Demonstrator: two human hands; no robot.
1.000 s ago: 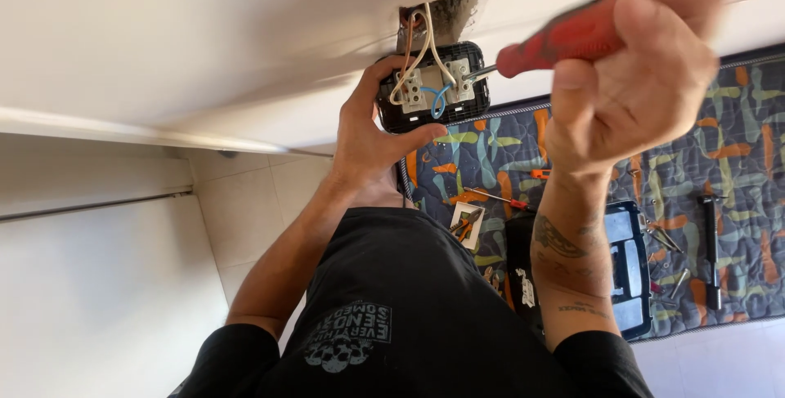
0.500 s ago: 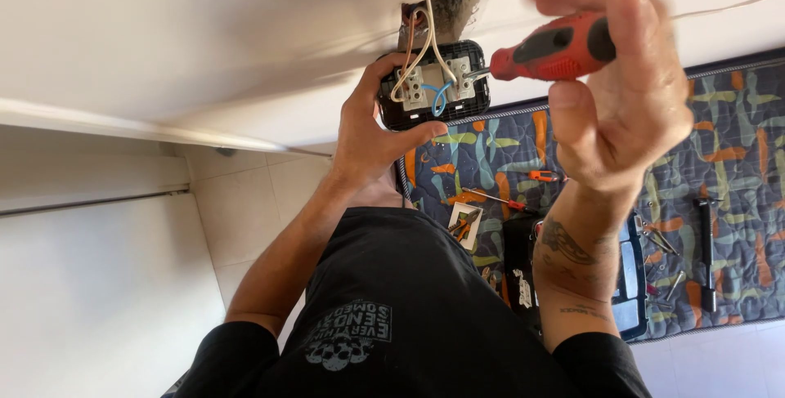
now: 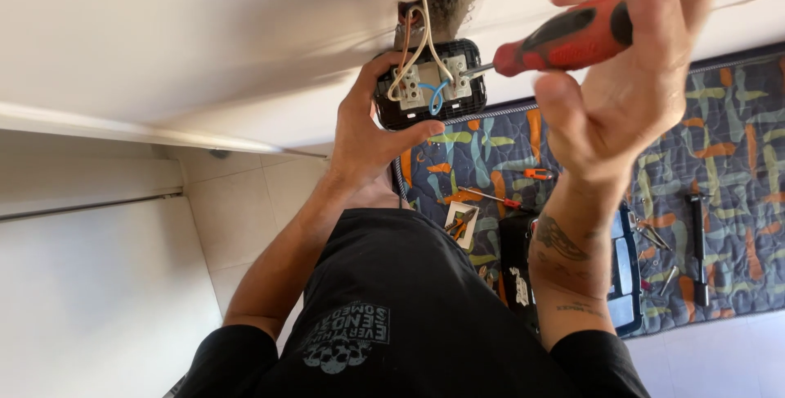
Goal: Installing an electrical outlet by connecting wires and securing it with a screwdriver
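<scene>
Gripping the black switch module (image 3: 429, 83), the left hand (image 3: 372, 132) steadies it while the right hand (image 3: 621, 96), at three o'clock, clasps the red screwdriver (image 3: 564, 38) on a terminal screw, which probably needs careful turning next.

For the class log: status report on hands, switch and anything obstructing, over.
Left hand grips black switch unit. Right hand holds red screwdriver, tip at the unit's terminal. Wires loop across it.
</scene>
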